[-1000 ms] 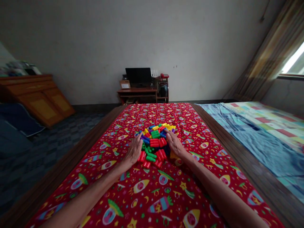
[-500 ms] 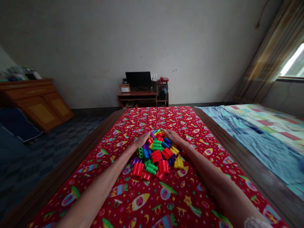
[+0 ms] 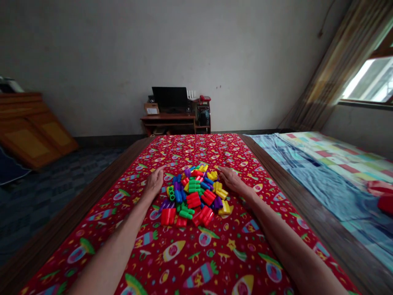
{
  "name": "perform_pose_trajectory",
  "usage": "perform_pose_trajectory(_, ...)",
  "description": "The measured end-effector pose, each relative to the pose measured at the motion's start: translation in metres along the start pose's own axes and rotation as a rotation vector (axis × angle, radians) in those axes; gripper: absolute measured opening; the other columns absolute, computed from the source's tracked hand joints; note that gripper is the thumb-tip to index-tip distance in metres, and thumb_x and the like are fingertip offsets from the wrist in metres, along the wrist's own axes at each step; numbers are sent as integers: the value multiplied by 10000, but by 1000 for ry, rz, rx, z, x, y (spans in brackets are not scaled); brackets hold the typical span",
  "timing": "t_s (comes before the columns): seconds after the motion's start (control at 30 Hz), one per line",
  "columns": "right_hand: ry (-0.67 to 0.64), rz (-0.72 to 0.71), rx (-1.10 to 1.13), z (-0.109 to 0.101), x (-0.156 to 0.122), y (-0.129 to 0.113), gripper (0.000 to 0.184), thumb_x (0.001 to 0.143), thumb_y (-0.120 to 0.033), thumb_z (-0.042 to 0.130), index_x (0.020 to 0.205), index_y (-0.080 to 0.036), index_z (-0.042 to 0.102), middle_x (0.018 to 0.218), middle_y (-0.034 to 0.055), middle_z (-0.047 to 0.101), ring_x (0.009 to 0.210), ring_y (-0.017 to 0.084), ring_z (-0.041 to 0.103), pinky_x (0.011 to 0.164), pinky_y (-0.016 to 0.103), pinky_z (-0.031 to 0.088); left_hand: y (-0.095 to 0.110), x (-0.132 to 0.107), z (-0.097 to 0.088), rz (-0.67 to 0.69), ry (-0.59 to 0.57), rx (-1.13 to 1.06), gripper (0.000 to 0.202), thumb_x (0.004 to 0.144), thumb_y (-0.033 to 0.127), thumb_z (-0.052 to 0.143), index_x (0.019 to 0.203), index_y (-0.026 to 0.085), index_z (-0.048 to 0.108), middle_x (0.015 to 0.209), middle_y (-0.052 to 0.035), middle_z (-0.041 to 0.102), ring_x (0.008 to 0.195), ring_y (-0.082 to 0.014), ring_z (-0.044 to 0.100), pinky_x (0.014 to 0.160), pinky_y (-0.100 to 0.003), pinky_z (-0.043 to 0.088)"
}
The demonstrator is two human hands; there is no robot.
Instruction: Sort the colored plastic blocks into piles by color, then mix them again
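A heap of glossy plastic toy blocks (image 3: 193, 200), shaped like joined tubes in red, yellow, green, blue and purple, lies on the red patterned cloth (image 3: 184, 254). Left of the heap, a small gap away, is my left hand (image 3: 154, 180); it is open with nothing in it, its fingers partly curled and pointing forward. On the other side my right hand (image 3: 232, 180) is open and empty, fingers stretched out beside the yellow blocks (image 3: 220, 190) at the heap's right edge. Many blocks deeper in the heap are hidden by those above.
Dark wooden borders (image 3: 264, 155) flank the cloth. To the right lies a blue sheet (image 3: 301, 172) beside a checked cover (image 3: 346, 159). A desk (image 3: 168, 119) with a black monitor (image 3: 170, 98) stands at the far wall, and a wooden cabinet (image 3: 33, 127) at the left.
Both hands have drawn apart from the heap's far edge, the left outward to the left, the right slightly outward. The heap looks a little looser. The view has turned slightly right.
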State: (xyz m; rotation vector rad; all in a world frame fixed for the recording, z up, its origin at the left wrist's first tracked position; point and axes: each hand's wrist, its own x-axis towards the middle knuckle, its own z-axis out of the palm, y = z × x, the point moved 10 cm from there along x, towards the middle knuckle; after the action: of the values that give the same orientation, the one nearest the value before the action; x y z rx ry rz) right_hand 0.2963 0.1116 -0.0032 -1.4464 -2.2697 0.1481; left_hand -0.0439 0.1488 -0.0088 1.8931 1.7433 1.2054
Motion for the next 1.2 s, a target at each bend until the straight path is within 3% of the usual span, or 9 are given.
perform_pose_trajectory(0.17,-15,276,-327,-13,-24,74,509,999,-354,280,1424,-127,443,1499,149,406,1408,276,322,1139,470,262,-16,-5,-1,-2,-239,588,530,927,411,300,1406,270,480,1504,-46,420,1424,-290,301,1147,-569,210)
perform_pose_trajectory(0.3,-5,478,-391,-31,-40,129,510,1001,-369,254,1433,-160,428,1501,111,414,1402,262,331,1131,461,273,-37,-6,-20,-117,-261,727,567,947,423,242,1477,262,363,1558,-38,308,1444,-306,245,1141,-584,205)
perform_pose_trajectory(0.4,37,508,-375,-40,-46,144,480,986,-340,284,1370,-144,496,1461,142,460,1367,268,378,1107,472,297,-46,-5,-30,-153,-231,742,575,950,420,232,1485,245,348,1558,-51,304,1436,-323,257,1134,-593,218)
perform_pose_trajectory(0.5,183,479,-288,-55,-45,133,436,963,-309,328,1268,-131,583,1310,172,592,1213,269,531,1018,435,398,-48,-5,-31,-144,-216,742,571,946,413,242,1480,247,360,1551,-58,321,1428,-332,274,1129,-609,218)
perform_pose_trajectory(0.63,354,280,-64,-63,-24,78,392,911,-258,418,1205,-134,647,1072,156,712,964,251,654,872,375,485,-49,-5,-30,-157,-222,755,574,947,419,230,1485,259,348,1560,-40,303,1437,-316,257,1143,-588,198)
perform_pose_trajectory(0.87,-35,-148,406,1,21,-24,400,791,-157,523,1145,-197,705,940,42,745,842,186,662,757,274,506,-44,-5,-31,-166,-229,752,572,943,406,251,1482,249,358,1556,-50,319,1434,-320,260,1140,-574,213)
perform_pose_trajectory(0.93,-78,-149,480,10,21,-25,363,785,-168,530,1087,-193,728,949,30,740,849,178,656,758,264,504,-43,-5,-31,-166,-220,755,564,940,399,262,1477,259,370,1551,-47,335,1426,-321,277,1139,-571,219)
perform_pose_trajectory(1.03,-31,69,552,12,19,3,327,752,-260,610,1040,-170,735,826,14,732,697,154,637,648,245,496,-44,-5,-32,-152,-202,761,561,941,404,254,1469,269,384,1547,-40,345,1420,-320,288,1137,-565,222)
perform_pose_trajectory(1.2,146,294,807,-11,9,54,396,648,-394,687,939,-129,733,751,40,723,634,166,632,622,277,507,-44,-4,-30,-124,-194,762,578,936,407,241,1454,221,419,1542,-66,352,1410,-337,302,1129,-568,234)
